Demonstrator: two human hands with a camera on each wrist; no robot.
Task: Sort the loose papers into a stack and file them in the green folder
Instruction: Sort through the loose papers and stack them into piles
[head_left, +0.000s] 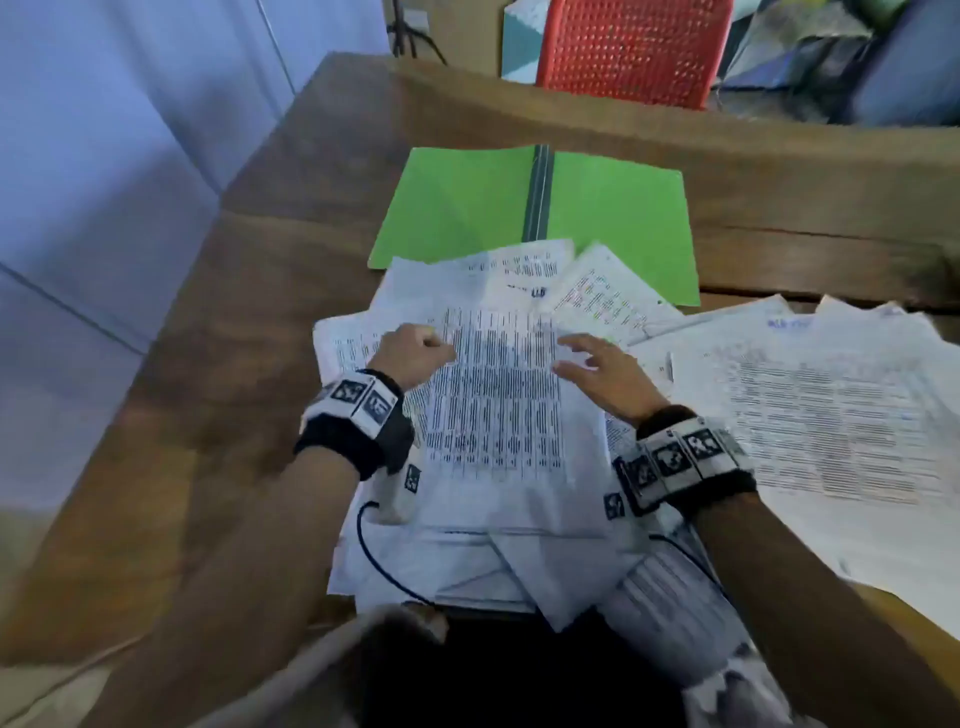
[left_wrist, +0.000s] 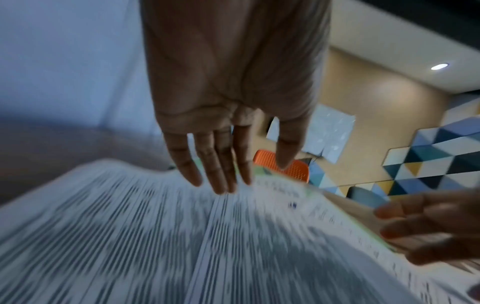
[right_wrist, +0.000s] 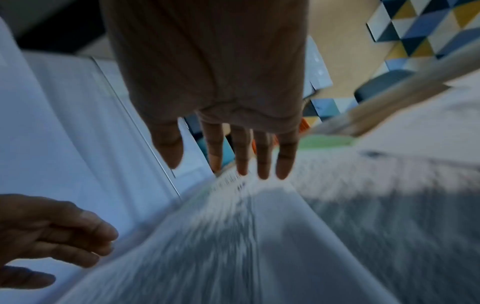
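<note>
While both hands hang over the messy pile of papers (head_left: 493, 395) on the brown desk (head_left: 249, 291), nothing is being held. The left hand (head_left: 413, 353) is at about 9 o'clock from the top sheet, and from the head camera it looks bunched. From the left wrist camera its fingers (left_wrist: 218, 164) are straight and close together, with the tips near the paper; I cannot tell if they touch it. The right hand (head_left: 605, 371) is at about 3 o'clock from that sheet. Its fingers (right_wrist: 241, 152) are straight and a little spread, just over the paper's right edge. The top sheet is full of dark printed lines. More papers (head_left: 831, 405) fan out at 3 o'clock, well to the right. The green folder (head_left: 457, 208) lies open and flat on the desk at 12 o'clock, just past the pile, and the far sheets cover its near edge. A dark strip runs down its middle. Each wrist wears a black band (head_left: 358, 426) with black and white square tags. A red chair (head_left: 631, 49) stands behind the desk at 12 o'clock.
</note>
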